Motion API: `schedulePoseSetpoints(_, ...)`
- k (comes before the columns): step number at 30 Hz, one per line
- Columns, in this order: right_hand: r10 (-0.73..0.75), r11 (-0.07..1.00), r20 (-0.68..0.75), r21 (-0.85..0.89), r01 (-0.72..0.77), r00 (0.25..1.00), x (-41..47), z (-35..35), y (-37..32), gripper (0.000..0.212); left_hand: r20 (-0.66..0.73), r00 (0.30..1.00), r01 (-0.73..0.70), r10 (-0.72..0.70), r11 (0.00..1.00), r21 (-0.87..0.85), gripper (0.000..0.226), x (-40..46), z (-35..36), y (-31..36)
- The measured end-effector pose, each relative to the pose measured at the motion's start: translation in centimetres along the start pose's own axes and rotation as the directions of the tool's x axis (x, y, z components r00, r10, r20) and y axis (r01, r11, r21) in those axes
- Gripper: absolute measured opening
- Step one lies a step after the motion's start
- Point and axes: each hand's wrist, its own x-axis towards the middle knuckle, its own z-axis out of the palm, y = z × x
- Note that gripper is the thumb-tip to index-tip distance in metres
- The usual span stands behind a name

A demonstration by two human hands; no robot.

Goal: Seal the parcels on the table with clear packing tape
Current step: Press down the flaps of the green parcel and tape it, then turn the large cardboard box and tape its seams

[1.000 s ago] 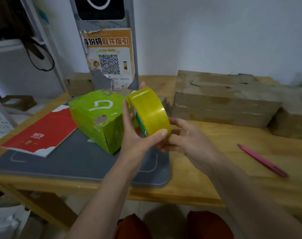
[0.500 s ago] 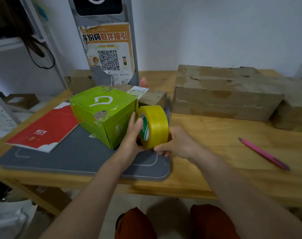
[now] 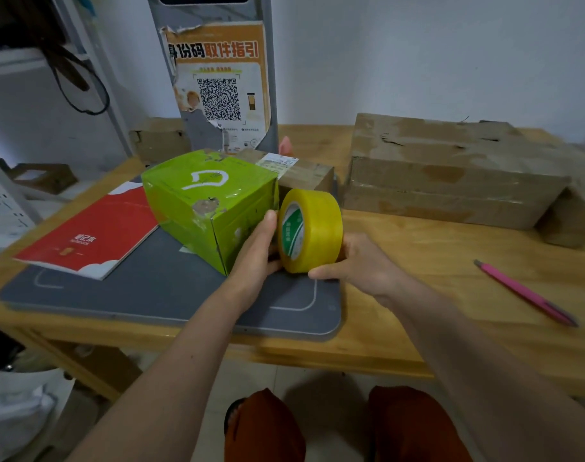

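since the earlier frames the tape roll (image 3: 309,231) has come down from mid-air to stand on edge on the grey mat (image 3: 157,291), just beside the green parcel (image 3: 211,201). in the head view the left hand (image 3: 256,251) lies between parcel and roll, fingers wrapped on the roll's near face; the right hand (image 3: 358,265) grips its far side. the step looks like finding the tape's loose end. next calls for peeling it free and laying it on the parcel's seam. brown parcels (image 3: 451,171) wait further back on the bench (image 3: 434,261).
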Motion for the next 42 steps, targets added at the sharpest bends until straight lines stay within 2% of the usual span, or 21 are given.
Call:
schedulePoseSetpoints(4,0.003,0.998,-0.035,0.063,0.000,0.999,0.2,0.1,0.3,0.040,-0.034,0.988,0.139,-0.150,0.964,-0.225,0.055,-0.5,0.0,0.3)
schedulePoseSetpoints(9,-0.044,0.996,-0.078,0.074,0.050,0.996,-0.4,0.5,0.5,0.032,-0.109,0.954,0.203,-0.280,0.870,-0.450,0.069,-1.8,0.8,0.2)
schedulePoseSetpoints(13,-0.109,0.985,-0.125,-0.144,0.090,0.986,-1.2,1.5,0.7,0.018,-0.116,0.916,0.229,-0.384,0.738,-0.635,0.073,-2.5,1.8,1.0)
schedulePoseSetpoints(16,-0.140,0.954,-0.173,-0.287,0.086,0.975,-1.3,2.6,1.4,0.033,-0.158,0.900,0.200,-0.407,0.706,-0.680,0.068,-3.3,2.3,1.4)
schedulePoseSetpoints(19,-0.161,0.918,-0.161,-0.386,0.089,0.974,-1.2,3.5,1.7,0.020,-0.233,0.908,0.161,-0.348,0.804,-0.573,0.038,-4.4,2.5,1.4)
schedulePoseSetpoints(21,-0.157,0.896,-0.154,-0.438,0.075,0.975,-1.0,3.7,1.2,0.027,-0.314,0.918,0.084,-0.243,0.892,-0.443,0.009,-4.9,2.3,1.3)
schedulePoseSetpoints(23,-0.141,0.905,-0.144,-0.421,0.068,0.979,-0.7,3.5,0.9,0.033,-0.377,0.915,0.005,-0.140,0.942,-0.337,0.010,-5.0,2.1,1.8)
schedulePoseSetpoints(24,-0.142,0.906,-0.142,-0.418,0.071,0.980,-0.6,3.6,0.9,0.034,-0.367,0.927,-0.031,-0.075,0.961,-0.274,0.009,-5.0,2.2,2.0)
schedulePoseSetpoints(26,-0.158,0.893,-0.152,-0.444,0.075,0.976,-0.7,3.9,1.4,0.035,-0.298,0.953,-0.072,0.051,0.996,-0.059,0.028,-5.2,2.9,1.8)
schedulePoseSetpoints(28,-0.189,0.870,-0.164,-0.485,0.087,0.968,-0.8,4.3,2.1,0.033,-0.255,0.960,-0.091,0.112,0.992,0.092,0.047,-5.4,3.7,1.0)
schedulePoseSetpoints(30,-0.161,0.851,-0.136,-0.521,0.068,0.978,-1.4,4.2,2.4,0.036,-0.270,0.949,-0.121,0.165,0.978,0.172,0.061,-5.8,4.2,0.3)
schedulePoseSetpoints(33,-0.105,0.882,-0.048,-0.466,0.071,0.993,-2.8,2.5,2.1,0.064,-0.378,0.876,-0.177,0.301,0.928,0.329,0.075,-6.6,4.5,0.1)
schedulePoseSetpoints(34,-0.096,0.907,-0.078,-0.417,0.055,0.992,-3.4,1.5,1.9,0.071,-0.400,0.839,-0.208,0.370,0.896,0.392,0.076,-6.8,4.8,0.3)
schedulePoseSetpoints(36,-0.092,0.895,-0.255,-0.444,-0.032,0.962,-4.7,-1.4,1.9,0.064,-0.366,0.753,-0.345,0.547,0.802,0.488,0.074,-7.4,5.8,0.8)
schedulePoseSetpoints(39,-0.044,0.693,-0.541,-0.622,-0.364,0.840,-6.5,-8.0,3.9,0.044,-0.171,0.659,-0.539,0.732,0.619,0.571,0.064,-7.9,8.7,1.1)
schedulePoseSetpoints(41,0.048,0.523,-0.652,-0.629,-0.575,0.757,-7.9,-12.0,6.0,0.038,-0.039,0.668,-0.589,0.743,0.561,0.581,0.060,-7.7,10.8,0.6)
schedulePoseSetpoints(42,0.100,0.472,-0.685,-0.606,-0.640,0.722,-8.7,-13.4,7.0,0.034,0.007,0.691,-0.592,0.723,0.561,0.578,0.060,-7.5,11.6,0.1)
